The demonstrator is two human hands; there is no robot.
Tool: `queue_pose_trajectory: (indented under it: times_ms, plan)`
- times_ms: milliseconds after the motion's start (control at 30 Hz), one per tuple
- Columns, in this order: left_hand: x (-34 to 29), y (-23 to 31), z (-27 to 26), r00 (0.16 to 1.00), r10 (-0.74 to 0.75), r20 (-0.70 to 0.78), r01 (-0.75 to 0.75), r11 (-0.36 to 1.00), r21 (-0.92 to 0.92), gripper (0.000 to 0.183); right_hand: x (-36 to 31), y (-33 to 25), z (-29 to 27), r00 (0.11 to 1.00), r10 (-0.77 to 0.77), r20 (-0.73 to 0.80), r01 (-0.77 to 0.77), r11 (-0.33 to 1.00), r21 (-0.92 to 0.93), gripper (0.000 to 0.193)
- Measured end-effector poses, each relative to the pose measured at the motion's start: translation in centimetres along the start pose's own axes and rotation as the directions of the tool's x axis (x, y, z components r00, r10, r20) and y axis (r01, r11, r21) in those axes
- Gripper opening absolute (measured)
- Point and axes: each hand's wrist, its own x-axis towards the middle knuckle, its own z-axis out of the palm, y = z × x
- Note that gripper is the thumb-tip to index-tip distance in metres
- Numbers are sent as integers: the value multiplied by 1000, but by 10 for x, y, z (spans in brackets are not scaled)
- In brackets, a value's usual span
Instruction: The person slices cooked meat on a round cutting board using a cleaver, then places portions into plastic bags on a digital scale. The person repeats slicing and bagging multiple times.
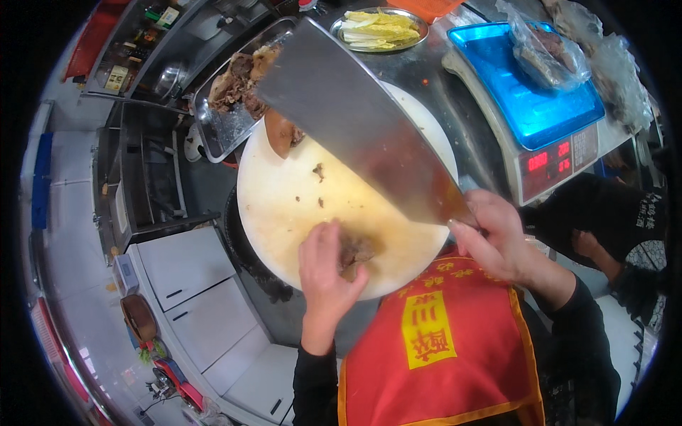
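My right hand [492,234] is wrapped round the handle of a large cleaver [355,124]. Its broad blade is raised over a round white cutting board [259,206] and slants up to the far left, hiding part of the board. On the board's near side, my left hand [328,266] grips a small dark piece of meat [356,251] between fingers and thumb; both are a little blurred. Meat crumbs [319,170] lie scattered farther up. A smooth brown curved piece [280,133] sits at the far left rim, partly behind the blade.
A metal tray [227,138] of cooked meat [245,82] stands far left of the board. Behind is a plate of cabbage leaves [380,30]. A scale [547,167] with a blue tray [522,106] and bagged meat [550,57] stands right, near another person's hand [586,243].
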Motion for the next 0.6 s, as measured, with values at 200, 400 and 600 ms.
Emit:
queue_pose_trajectory:
  times_ms: [200,400,600]
  plan:
    - [-16,-18,2,950,112,-291,-138,988,-70,48,6,-20,2,966,141,216,-118,986,-116,24]
    - [-16,-29,25,985,82,-154,-105,983,-148,31,-6,-43,4,852,235,468,-57,930,-362,27]
    - [-23,-11,35,983,-147,-107,83,886,-457,30,-14,-55,-1,797,208,566,115,869,-482,36]
